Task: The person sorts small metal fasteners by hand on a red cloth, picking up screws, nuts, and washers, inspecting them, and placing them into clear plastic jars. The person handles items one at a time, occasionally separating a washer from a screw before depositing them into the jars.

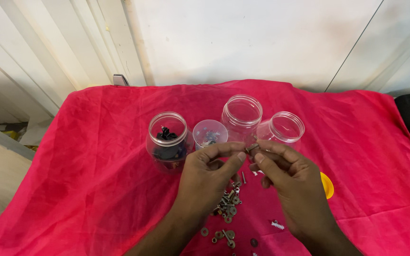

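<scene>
My left hand (pixel 209 173) and right hand (pixel 288 178) both pinch one small bolt (pixel 251 148); loose nuts and bolts (pixel 228 208) lie at six o'clock, jars (pixel 241 114) at twelve.

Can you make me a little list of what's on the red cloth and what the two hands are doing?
cloth: red cloth covering the table
containers: four clear ones in a row
left jar: jar with black pieces inside
small cup: small cup holding tiny bits
other jars: tall jar and tilted jar, both look empty
left hand: left hand, fingertips pinching a small metal fastener
right hand: right hand, pinching the same fastener
loose parts: pile of bolts, nuts and washers under the hands
also: yellow lid, partly hidden
</scene>
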